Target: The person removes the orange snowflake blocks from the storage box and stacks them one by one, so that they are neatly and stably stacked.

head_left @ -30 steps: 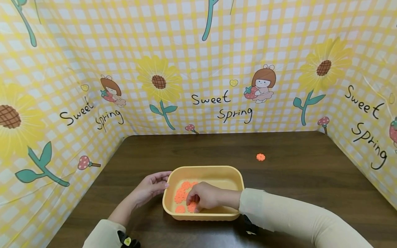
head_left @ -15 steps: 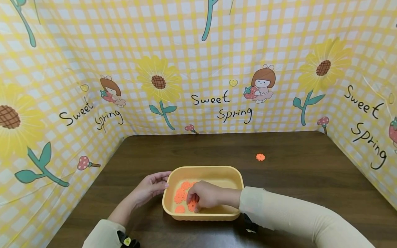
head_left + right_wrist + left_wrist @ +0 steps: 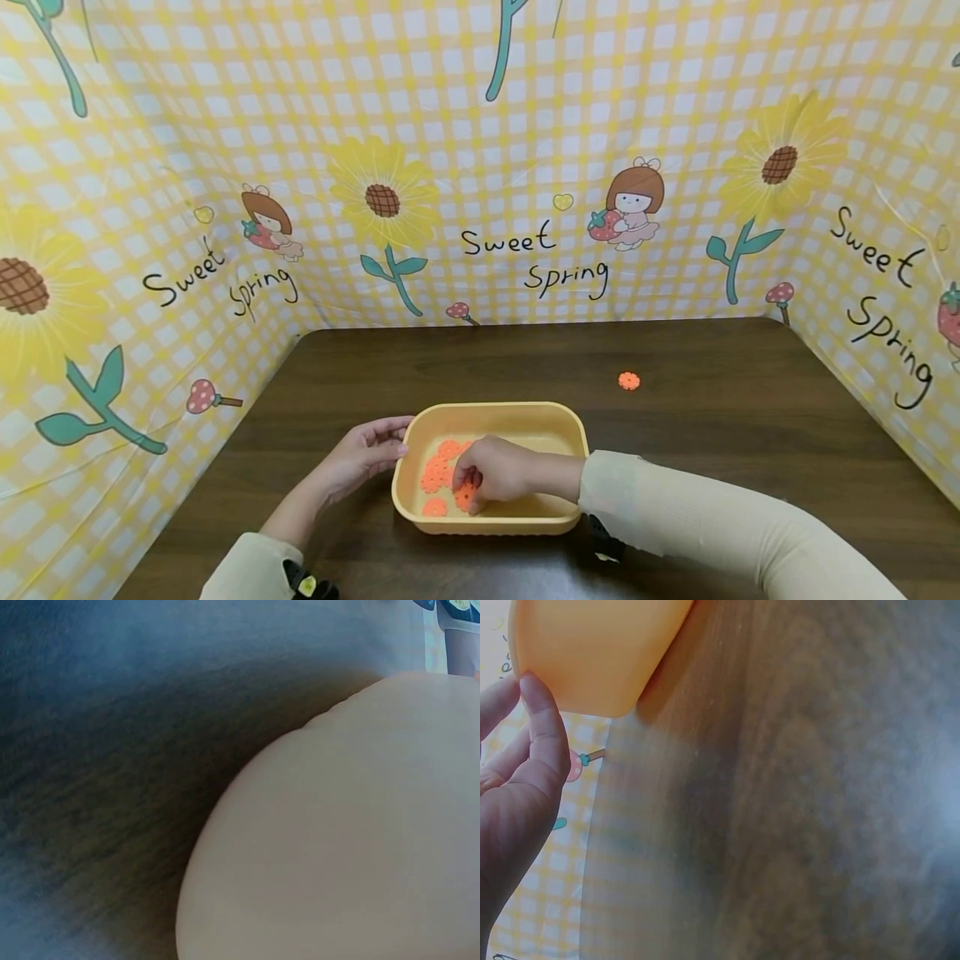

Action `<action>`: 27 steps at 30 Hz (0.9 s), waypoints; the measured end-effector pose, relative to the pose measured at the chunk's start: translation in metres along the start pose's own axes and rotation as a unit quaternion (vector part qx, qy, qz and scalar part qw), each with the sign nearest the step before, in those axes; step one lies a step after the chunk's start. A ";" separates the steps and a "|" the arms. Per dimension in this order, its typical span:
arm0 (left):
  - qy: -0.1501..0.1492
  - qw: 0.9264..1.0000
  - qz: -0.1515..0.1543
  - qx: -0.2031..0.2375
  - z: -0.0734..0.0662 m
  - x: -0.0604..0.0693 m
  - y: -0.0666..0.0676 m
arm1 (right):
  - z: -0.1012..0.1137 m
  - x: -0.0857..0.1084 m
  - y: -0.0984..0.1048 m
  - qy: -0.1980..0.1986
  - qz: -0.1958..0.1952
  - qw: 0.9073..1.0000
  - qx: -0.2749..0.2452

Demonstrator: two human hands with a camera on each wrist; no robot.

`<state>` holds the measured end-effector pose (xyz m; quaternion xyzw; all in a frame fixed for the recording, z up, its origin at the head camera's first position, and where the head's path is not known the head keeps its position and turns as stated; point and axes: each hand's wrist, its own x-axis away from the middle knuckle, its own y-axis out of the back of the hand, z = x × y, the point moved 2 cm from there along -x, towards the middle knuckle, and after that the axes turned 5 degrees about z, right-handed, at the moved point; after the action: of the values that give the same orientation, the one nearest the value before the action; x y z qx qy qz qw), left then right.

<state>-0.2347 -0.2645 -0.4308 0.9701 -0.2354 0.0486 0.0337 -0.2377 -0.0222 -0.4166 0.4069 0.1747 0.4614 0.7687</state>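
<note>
A yellow plastic bin (image 3: 525,525) stands on the dark wooden table, several orange flower-shaped plastic discs (image 3: 435,477) lying in its left part. My right hand (image 3: 502,469) reaches into the bin from the right, fingers bent down, and pinches one orange disc (image 3: 465,497) between thumb and fingers; its fingertips are partly hidden. At the bin's left end, my left hand (image 3: 363,454) touches the rim and outer wall with thumb and fingers fairly straight. The left wrist view shows that thumb (image 3: 544,724) against the bin's wall (image 3: 600,660). My right hand cannot be made out in the right wrist view.
A single orange disc (image 3: 628,381) lies on the table (image 3: 720,400), behind and to the right of the bin. Yellow checked cloth (image 3: 517,150) with printed flowers and figures encloses the back and both sides. A pale curved surface (image 3: 337,847) fills much of the right wrist view.
The disc at my right fingertips has shifted very slightly. Both hands and the bin otherwise stay in place.
</note>
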 end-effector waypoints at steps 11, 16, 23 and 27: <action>-0.001 1.000 0.000 0.001 0.001 0.000 0.000 | -0.003 0.001 0.003 0.006 -0.013 0.998 -0.058; 0.000 1.000 0.000 0.001 0.001 0.000 0.000 | -0.006 0.005 0.008 0.007 -0.016 0.996 -0.088; -0.002 1.000 -0.001 0.001 0.001 -0.001 0.000 | -0.012 0.011 0.018 0.022 -0.030 0.993 -0.109; -0.003 1.000 0.000 0.001 0.001 -0.001 0.000 | -0.015 0.014 0.023 0.030 -0.038 0.993 -0.106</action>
<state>-0.2356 -0.2643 -0.4320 0.9703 -0.2352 0.0460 0.0319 -0.2534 0.0025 -0.4061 0.3024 0.1629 0.4597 0.8190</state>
